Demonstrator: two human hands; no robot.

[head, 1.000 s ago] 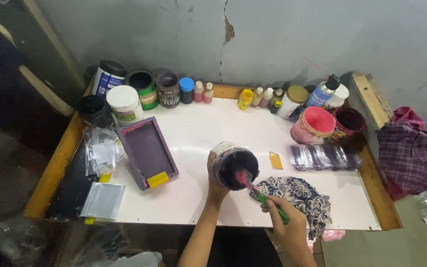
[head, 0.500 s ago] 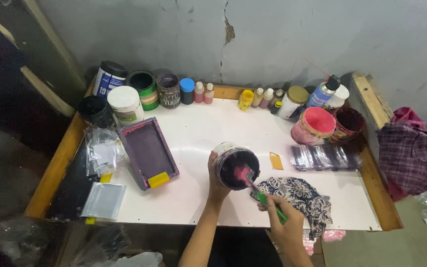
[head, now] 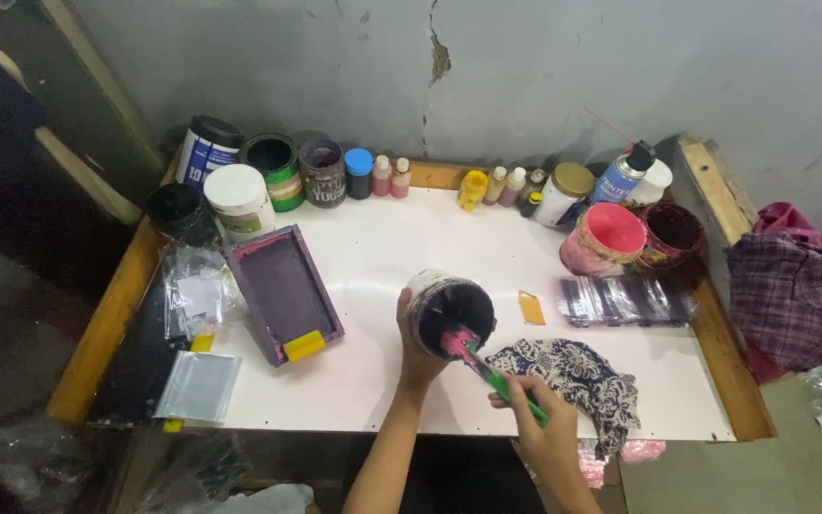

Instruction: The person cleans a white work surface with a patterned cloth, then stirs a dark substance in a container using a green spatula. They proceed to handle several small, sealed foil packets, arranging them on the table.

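Left hand [head: 418,347] wrapped around side of open dark jar [head: 449,312], fingers curled against its wall, jar standing upright on white tabletop [head: 382,381] near front centre. Right hand [head: 549,438] closed around green handle of brush [head: 487,371], fingers pinching it; pink-loaded tip dipped at jar's near rim. Patterned dark cloth [head: 582,381] lying just right of jar, partly under right hand. Small yellow tag [head: 531,307] between jar and strip of clear packets [head: 625,298]. Purple framed screen [head: 283,293] with yellow piece at its near end, left of jar, well apart. Pink-lidded tub [head: 603,238] and dark red tub [head: 670,233] at right rear. Row of jars and small bottles [head: 387,176] along wall.
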